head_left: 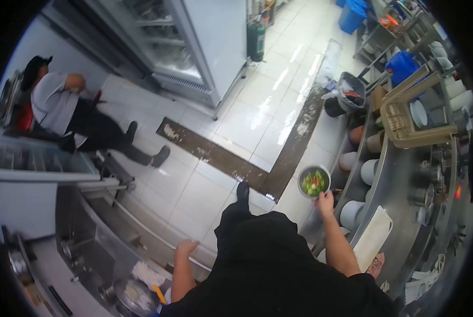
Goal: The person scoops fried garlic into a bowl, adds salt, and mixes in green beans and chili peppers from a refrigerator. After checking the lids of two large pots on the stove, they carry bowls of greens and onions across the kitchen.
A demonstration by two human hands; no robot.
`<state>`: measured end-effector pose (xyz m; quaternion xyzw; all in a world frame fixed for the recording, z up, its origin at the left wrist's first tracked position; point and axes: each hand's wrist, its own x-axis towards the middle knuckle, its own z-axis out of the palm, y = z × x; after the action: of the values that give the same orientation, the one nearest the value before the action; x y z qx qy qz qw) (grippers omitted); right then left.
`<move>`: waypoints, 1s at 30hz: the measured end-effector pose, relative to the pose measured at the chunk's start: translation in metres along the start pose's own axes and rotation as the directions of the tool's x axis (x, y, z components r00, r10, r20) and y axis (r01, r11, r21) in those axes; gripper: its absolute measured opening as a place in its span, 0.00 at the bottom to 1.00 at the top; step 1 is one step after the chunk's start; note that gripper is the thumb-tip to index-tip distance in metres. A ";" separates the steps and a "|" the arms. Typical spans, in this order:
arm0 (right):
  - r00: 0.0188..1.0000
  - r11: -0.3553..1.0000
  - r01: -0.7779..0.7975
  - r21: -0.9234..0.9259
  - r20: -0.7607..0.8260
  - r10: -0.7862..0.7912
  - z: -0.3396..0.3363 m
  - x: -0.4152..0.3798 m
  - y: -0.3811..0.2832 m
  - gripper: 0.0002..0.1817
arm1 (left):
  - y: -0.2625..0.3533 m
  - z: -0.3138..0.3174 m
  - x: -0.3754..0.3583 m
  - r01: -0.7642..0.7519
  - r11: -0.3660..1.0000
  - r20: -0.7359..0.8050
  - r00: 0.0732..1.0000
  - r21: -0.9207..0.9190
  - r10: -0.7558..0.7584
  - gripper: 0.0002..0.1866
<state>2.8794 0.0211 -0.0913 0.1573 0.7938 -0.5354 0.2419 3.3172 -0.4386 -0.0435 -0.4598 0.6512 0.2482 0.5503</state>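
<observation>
My right hand [324,201] grips the near rim of a round metal bowl [301,186] out to the right, above the floor beside the shelving. In the bowl lies a mix of chopped green leaves [311,178] with red and pale pieces. My left hand [186,246] hangs at my other side near the left counter's edge, its fingers loosely extended and holding nothing. Below that hand, a metal pan [132,297] with pale contents and a whitish cloth [149,275] rest on the left counter.
A person [67,108] sits at the left, legs stretched into the aisle. A dark, L-shaped floor channel [210,154] crosses the white tiles ahead. A lined bin [351,87] and a steel counter with a white cutting board [373,238] line the right. A glass-door fridge [168,45] stands ahead.
</observation>
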 end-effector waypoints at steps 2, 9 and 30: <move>0.994 0.992 -0.085 0.090 -0.057 0.091 -0.013 0.006 0.027 0.12 | 0.029 -0.067 0.074 -0.184 0.983 -0.231 0.955 0.027 0.185 0.39; 0.788 0.867 -0.348 0.356 -0.390 0.476 -0.047 0.013 0.077 0.12 | 0.222 -0.312 0.016 -0.593 0.799 -0.638 0.654 -0.099 0.407 0.31; 0.981 0.934 -0.053 0.354 -0.158 0.115 0.059 0.510 -0.321 0.11 | 0.370 -0.413 0.115 -0.312 0.906 -0.162 0.948 -0.287 0.275 0.15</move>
<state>2.3041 -0.1593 -0.1427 0.2783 0.6974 -0.6404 0.1616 2.7966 -0.6504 -0.1077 -0.4505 0.6974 0.3996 0.3886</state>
